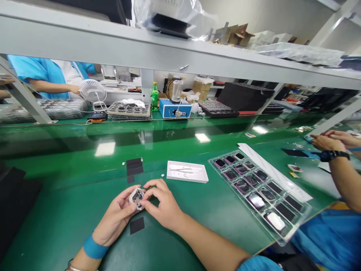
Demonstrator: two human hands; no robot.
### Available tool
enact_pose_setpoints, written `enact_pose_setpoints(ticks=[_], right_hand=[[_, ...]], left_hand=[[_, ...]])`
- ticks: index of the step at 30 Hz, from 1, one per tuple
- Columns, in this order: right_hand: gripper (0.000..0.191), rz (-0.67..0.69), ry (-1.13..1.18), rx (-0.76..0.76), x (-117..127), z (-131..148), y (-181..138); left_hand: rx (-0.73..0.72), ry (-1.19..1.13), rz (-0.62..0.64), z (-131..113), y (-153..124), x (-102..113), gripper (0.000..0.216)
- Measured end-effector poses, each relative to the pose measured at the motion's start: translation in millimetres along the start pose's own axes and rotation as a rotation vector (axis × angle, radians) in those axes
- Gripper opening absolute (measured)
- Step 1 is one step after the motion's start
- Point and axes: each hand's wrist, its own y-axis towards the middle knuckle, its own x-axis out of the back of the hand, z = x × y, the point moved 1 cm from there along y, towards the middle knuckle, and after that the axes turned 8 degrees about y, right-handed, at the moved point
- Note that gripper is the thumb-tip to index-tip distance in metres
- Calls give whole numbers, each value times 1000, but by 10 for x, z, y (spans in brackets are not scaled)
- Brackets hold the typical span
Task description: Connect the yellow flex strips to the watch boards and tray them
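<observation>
My left hand (120, 209) is closed around a small open smartwatch case (137, 197), its inner electronics facing up. At the case's right edge, the thumb and fingers of my right hand (162, 205) pinch at the inside; whether a tiny part sits between those fingertips is hidden. A black square pad (137, 225) lies on the green table just below the hands. Beyond them are more dark pads (134, 167). A shallow white box (187, 172) with tweezers (183, 169) and tiny bits in it stands ahead of my right hand.
To the right, a clear plastic tray (249, 207) holds several watch cases, with a paper strip (276, 171) along its edge. A co-worker's hands (328, 143) work at the far right. A shelf beam (169, 49) crosses above; a green bottle (155, 97) and white fan (92, 90) stand behind.
</observation>
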Motion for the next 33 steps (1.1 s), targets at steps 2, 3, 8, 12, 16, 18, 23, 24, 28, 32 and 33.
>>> enact_pose_setpoints(ticks=[2,3,8,12,16,18,23,24,28,32,33], right_hand=[[10,-7,3,0,2,6,-4],[10,-7,5,-1,2,9,-6],[14,-7,32,-39,6,-6,-13],[13,13,58,-80,16,-26,-8],[13,31,65,-113,30,-26,0],[15,38,69,-131,35,-23,4],[15,61,95,-182,39,-43,18],[14,65,98,-189,40,-52,21],[13,88,93,-199,49,-75,25],[11,152,16,-142,41,-46,11],[10,162,-12,-110,42,-39,10]], left_hand=[[25,-10,0,3,-9,-6,44],[38,-15,1,5,-13,-9,44],[67,-29,-23,23,-12,-8,44],[64,-5,-54,28,-3,4,44],[42,47,-65,41,15,25,44],[34,75,-63,61,25,35,45],[26,96,-114,89,28,25,46],[29,93,-135,86,27,22,46],[75,95,-153,87,46,54,46],[112,67,-143,145,89,119,45],[117,53,-146,156,97,122,45]])
